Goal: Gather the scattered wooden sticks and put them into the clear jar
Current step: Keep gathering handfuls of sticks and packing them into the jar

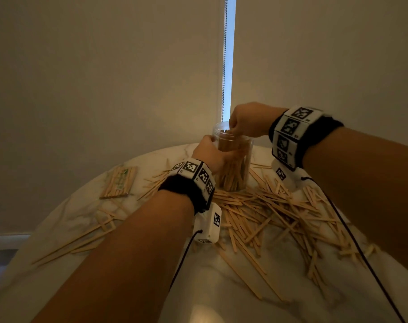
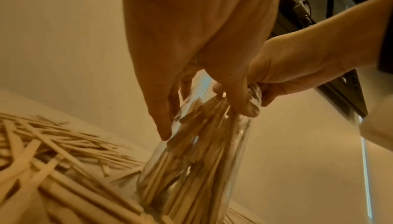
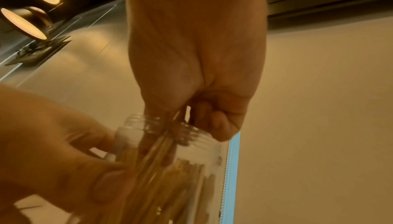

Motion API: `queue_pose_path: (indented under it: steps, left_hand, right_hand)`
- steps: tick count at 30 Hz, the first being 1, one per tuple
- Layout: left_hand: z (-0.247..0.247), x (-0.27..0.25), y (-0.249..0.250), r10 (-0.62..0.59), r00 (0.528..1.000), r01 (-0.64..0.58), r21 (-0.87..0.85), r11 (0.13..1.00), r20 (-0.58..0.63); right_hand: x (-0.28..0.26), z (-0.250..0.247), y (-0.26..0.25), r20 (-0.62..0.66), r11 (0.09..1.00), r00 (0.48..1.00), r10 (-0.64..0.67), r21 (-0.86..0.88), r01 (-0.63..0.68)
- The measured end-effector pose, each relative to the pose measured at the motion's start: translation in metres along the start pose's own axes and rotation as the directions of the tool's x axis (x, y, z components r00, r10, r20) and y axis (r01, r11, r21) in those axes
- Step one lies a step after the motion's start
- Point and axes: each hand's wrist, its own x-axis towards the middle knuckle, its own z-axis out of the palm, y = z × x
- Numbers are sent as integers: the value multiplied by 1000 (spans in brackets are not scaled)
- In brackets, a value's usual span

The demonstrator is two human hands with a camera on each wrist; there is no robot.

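A clear jar stands upright at the far side of the round marble table, well filled with wooden sticks. My left hand grips the jar's side, thumb and fingers wrapped round it. Above the mouth, my right hand pinches a small bundle of sticks whose lower ends reach down through the threaded neck. Many loose wooden sticks lie scattered over the table in front of the jar.
A flat packet of sticks lies at the table's left. Longer thin skewers lie at the left front. Black cables run from both wrist cameras over the table. A blind and its bead chain hang behind the jar.
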Motion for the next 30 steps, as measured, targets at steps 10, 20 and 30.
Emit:
queue_pose_path:
  steps: [10, 20, 30]
  left_hand:
    - [-2, -14, 3, -34, 999, 34, -11, 999, -6]
    - [-20, -117, 19, -4, 969, -122, 497, 859, 246]
    - [25, -262, -4, -71, 741, -470, 592, 655, 667]
  right_hand:
    - [-14, -10, 7, 98, 995, 995, 5, 99, -15]
    - [-134, -16, 12, -52, 916, 989, 142, 386, -111]
    - [-278, 43, 10, 414, 888, 870, 269, 244, -390]
